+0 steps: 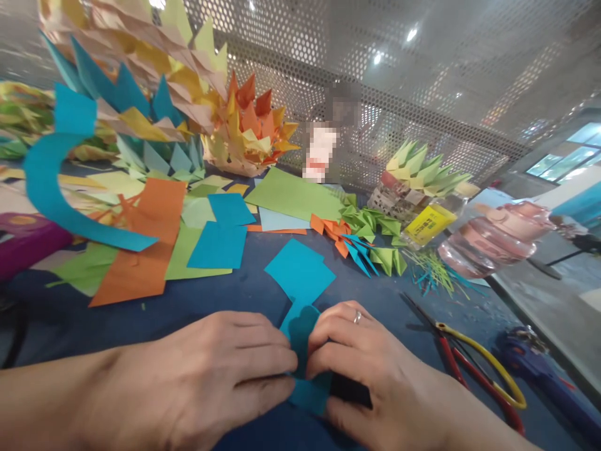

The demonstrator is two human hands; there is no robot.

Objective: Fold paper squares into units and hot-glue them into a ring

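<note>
Blue paper piece [300,329]: held low at ctr. of frame, btwn. both sets of fingertips; upper end seen above the fingers, lower end below; exact fold partly hidden.
L hand [235,369]: fingers kept close tog., tips closed on the paper's left edge.
R hand [364,369]: ring worn; fingers curled onto the right edge, thumb set lower, paper gripped.
Blue squares [300,269]: stacked just beyond the fingers, on dark-blue table [253,285].
Scissors [441,327]: left open R of the hands, nr. blue glue gun [530,360].
Orange sheet [145,244]: laid L, partly overlapped by curled blue strip [42,181].
Bkgd.: pointed-paper model [126,69] seen upper L; pink bottle [498,238] seen R.
</note>
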